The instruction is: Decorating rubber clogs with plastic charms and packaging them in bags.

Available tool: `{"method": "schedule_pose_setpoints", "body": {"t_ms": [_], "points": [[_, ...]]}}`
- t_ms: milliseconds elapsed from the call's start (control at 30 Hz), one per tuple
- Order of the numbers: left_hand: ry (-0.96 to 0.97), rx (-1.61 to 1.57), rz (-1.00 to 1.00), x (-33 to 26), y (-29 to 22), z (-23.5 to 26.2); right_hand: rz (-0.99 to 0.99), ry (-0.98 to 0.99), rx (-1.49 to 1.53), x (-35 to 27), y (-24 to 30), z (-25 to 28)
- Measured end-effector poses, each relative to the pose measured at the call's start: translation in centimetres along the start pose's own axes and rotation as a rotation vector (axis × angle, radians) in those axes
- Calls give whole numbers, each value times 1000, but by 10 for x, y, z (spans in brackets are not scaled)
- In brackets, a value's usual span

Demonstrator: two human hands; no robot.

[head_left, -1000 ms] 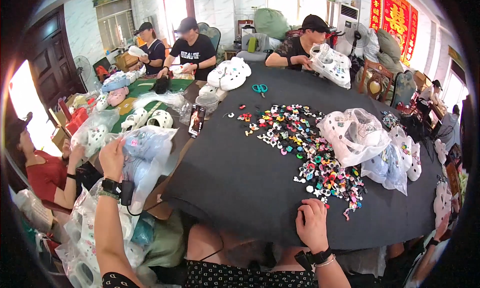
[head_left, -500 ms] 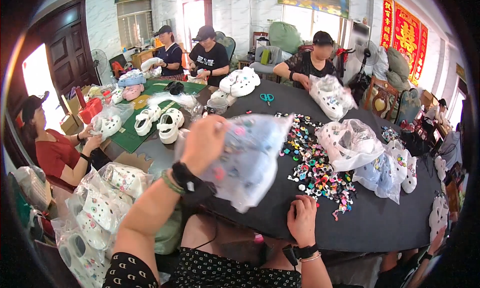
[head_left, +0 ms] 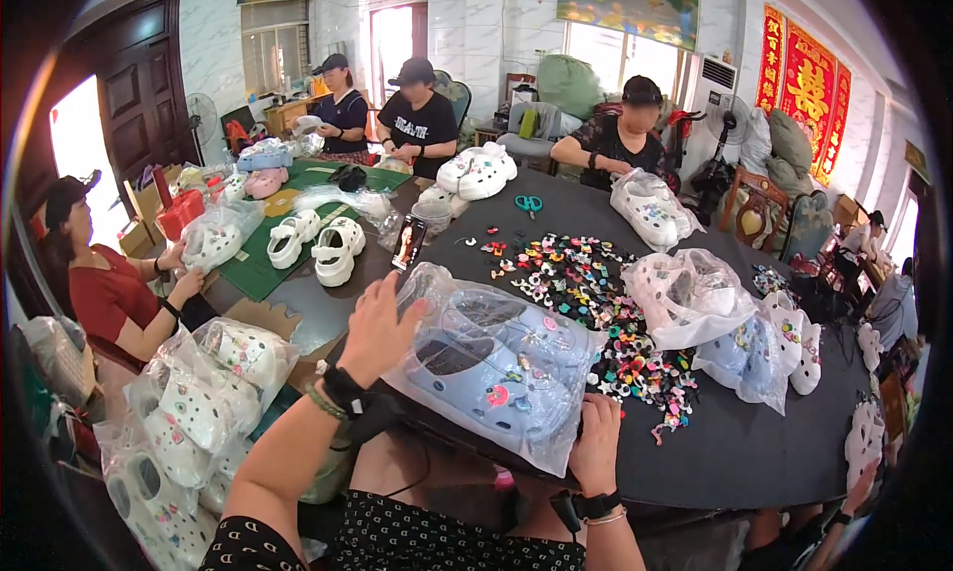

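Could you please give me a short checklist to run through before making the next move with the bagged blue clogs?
1. Pale-blue perforated clogs inside the clear plastic bag: ok, both are in.
2. Bag supported by the black-covered table: ok, though it lies close to the near edge.
3. Left hand has its grip closed on the bag: not ok, fingers spread beside the bag's upper left.
4. Right hand has a firm grip: cannot tell; it is at the bag's lower right corner.
5. No small multicoloured charms under the bag: cannot tell.
6. Teal-handled scissors away from the bag: ok.
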State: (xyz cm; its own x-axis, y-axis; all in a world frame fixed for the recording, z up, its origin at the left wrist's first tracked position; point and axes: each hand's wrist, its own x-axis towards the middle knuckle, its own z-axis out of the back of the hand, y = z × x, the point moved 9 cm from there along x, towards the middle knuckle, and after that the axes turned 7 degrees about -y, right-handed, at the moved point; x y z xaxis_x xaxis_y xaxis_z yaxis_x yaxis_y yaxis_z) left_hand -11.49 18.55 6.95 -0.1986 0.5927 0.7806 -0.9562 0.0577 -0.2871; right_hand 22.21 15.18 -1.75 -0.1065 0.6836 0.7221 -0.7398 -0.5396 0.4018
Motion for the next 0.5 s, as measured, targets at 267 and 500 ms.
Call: {"method": "schedule_pose_setpoints", "body": {"t_ms": [267,500], "points": [[651,-786,631,-60,12,3,-52,-39,63,-2,-7,1],[870,-1374,805,-99,-46,42,-340,-163,247,-15,-49,5]]}}
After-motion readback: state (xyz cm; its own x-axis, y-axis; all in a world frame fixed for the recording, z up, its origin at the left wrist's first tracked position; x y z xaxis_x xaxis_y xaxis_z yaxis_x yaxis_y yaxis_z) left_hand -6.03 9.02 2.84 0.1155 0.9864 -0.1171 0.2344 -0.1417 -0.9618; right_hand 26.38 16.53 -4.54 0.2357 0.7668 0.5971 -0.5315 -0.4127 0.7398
